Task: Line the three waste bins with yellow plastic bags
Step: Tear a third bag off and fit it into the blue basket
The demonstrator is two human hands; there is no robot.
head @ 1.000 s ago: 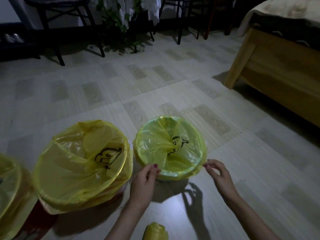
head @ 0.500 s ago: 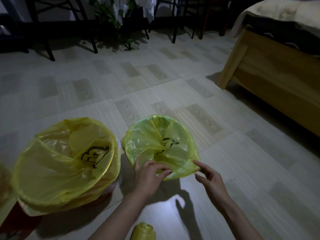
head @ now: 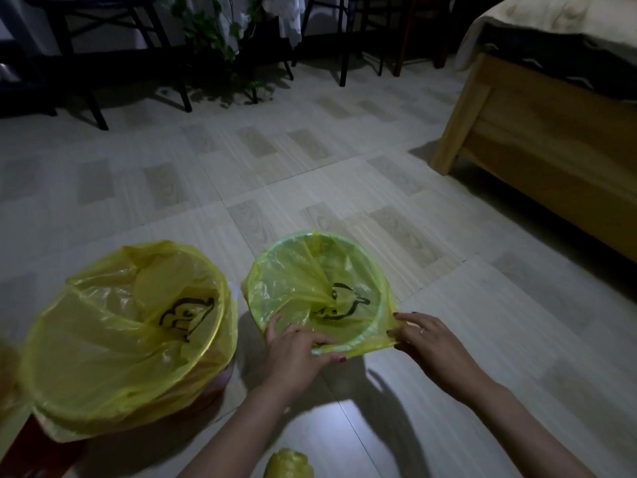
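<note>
A small green bin stands on the floor, lined with a yellow bag printed with a black duck. My left hand pinches the bag's folded edge at the near rim. My right hand pinches the bag's edge at the near right side and holds it taut. To the left stands a larger bin with its own yellow bag draped over the rim. A sliver of a third yellow bag shows at the left edge.
A yellow roll of bags lies on the floor between my forearms. A wooden bed frame stands at the right. Dark chair legs and a leafy plant line the back. Tiled floor lies beyond the bins.
The view has shifted so the bins sit further right. My left hand moved from the bin's left side to its near rim and took hold of the bag's edge. My right hand closed on the edge.
</note>
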